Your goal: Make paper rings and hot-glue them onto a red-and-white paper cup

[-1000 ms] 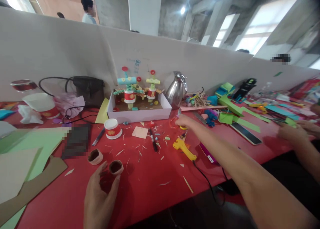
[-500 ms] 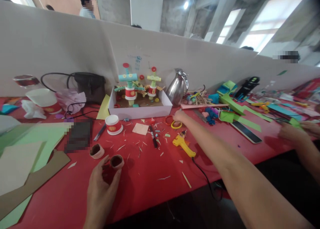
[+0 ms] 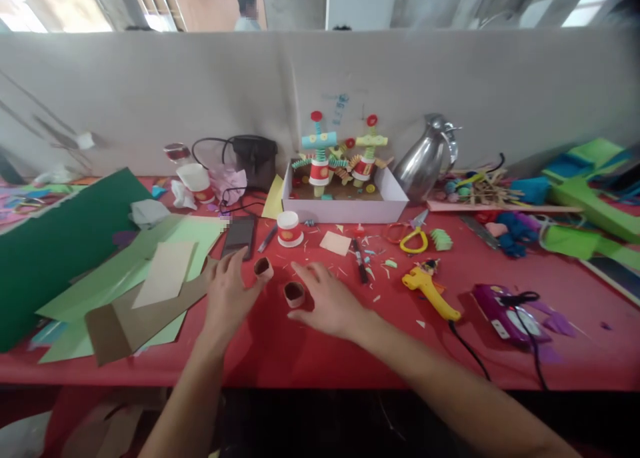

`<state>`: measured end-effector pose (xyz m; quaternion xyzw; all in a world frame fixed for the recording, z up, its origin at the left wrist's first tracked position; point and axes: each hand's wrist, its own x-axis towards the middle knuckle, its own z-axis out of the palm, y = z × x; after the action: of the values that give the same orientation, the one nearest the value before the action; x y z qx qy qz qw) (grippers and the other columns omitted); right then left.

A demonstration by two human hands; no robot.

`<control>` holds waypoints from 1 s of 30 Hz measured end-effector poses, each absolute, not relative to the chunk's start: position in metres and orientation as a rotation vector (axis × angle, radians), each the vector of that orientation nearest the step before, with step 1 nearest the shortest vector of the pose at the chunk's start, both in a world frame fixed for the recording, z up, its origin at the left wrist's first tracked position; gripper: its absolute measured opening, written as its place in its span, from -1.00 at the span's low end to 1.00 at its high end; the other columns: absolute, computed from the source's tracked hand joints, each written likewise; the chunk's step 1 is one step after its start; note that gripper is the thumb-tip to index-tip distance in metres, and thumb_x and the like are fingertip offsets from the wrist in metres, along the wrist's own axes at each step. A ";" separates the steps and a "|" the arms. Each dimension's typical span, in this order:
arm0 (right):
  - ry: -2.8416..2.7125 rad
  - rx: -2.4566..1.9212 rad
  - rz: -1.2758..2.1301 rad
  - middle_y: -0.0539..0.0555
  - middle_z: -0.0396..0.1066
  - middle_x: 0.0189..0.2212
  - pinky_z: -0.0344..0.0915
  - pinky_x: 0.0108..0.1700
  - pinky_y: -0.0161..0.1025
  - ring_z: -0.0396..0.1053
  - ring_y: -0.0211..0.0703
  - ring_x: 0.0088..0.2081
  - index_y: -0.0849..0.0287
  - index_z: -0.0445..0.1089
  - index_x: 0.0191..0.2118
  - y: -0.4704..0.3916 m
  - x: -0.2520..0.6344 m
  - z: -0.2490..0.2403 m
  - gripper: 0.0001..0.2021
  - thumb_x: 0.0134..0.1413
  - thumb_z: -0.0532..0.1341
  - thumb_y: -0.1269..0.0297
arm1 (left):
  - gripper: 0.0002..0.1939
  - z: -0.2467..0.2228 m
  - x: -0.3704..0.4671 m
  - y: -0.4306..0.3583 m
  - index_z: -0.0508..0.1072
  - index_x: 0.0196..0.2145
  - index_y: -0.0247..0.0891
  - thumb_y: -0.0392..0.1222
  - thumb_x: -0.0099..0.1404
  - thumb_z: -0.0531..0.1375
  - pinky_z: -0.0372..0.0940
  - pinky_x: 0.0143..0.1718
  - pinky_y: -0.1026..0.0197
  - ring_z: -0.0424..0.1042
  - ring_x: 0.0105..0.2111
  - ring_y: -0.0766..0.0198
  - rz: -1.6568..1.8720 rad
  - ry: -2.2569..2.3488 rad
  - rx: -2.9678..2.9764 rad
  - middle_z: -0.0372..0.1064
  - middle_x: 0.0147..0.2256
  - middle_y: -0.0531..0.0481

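Two small pinkish paper rings with brown insides stand on the red table. My left hand [image 3: 231, 291] is beside the left ring [image 3: 263, 269], its fingers spread and its thumb reaching toward that ring. Around the right side of the other ring [image 3: 295, 295] curves my right hand [image 3: 327, 298], thumb and fingers apart. Neither ring is visibly gripped or lifted. Behind them stand a red-and-white paper cup [image 3: 289, 230] and a flat pinkish square [image 3: 335, 243]. A black marker [image 3: 359, 261] lies to the right among paper scraps.
A yellow glue gun [image 3: 431, 294], yellow-handled scissors [image 3: 415, 241] and a purple device [image 3: 507, 316] with cables lie right. Behind are a white box [image 3: 345, 211] holding paper figures and a metal jug [image 3: 425, 158]. Green sheets [image 3: 120, 261] cover the left. A person stands beyond the partition.
The view has swung left. My right hand has come back from near the scissors to the right paper ring. My left hand has shifted from the right ring to the left one.
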<state>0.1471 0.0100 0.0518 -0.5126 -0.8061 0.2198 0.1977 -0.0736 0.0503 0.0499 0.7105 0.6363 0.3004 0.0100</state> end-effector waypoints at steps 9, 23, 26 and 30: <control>-2.158 -1.543 0.430 0.14 0.47 -0.10 0.35 -0.01 -0.15 0.44 -0.06 -0.09 0.13 0.40 0.02 0.067 0.166 0.053 -0.76 0.33 0.11 0.23 | -0.54 0.028 -0.071 0.078 0.46 0.01 -0.20 -0.14 0.13 0.22 0.32 -0.10 0.08 0.52 -0.13 0.00 0.778 1.712 2.089 0.55 -0.09 -0.12; -2.009 -1.797 0.185 0.37 0.36 0.13 0.24 0.18 0.06 0.31 0.16 0.17 0.30 0.26 0.26 0.132 0.206 0.059 -0.46 0.22 0.26 0.21 | -0.79 0.026 -0.042 0.066 0.50 -0.27 -0.15 -0.04 0.17 0.33 0.28 -0.20 0.17 0.45 -0.23 0.15 0.812 1.394 2.121 0.52 -0.28 0.01; -2.060 -1.696 0.188 0.22 0.46 0.06 0.23 0.20 -0.03 0.36 0.06 0.11 0.19 0.41 0.13 0.088 0.212 0.068 -0.63 0.26 0.22 0.20 | -0.75 0.028 -0.036 0.064 0.50 -0.23 -0.16 -0.07 0.14 0.35 0.31 -0.20 0.15 0.46 -0.23 0.14 0.825 1.382 2.094 0.52 -0.26 -0.01; -2.022 -1.702 0.184 0.20 0.54 -0.07 0.31 0.11 0.02 0.42 0.07 0.01 0.21 0.48 0.03 0.015 0.230 0.062 -0.69 0.29 0.17 0.19 | -0.70 0.031 -0.021 0.060 0.50 -0.17 -0.16 -0.09 0.14 0.37 0.33 -0.11 0.08 0.46 -0.15 0.08 0.822 1.366 2.137 0.53 -0.23 -0.03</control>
<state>0.2298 0.0149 0.0618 -0.6230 -0.7402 0.0673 0.2439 -0.0214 0.0598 0.0313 0.7790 0.4979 0.2996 0.2356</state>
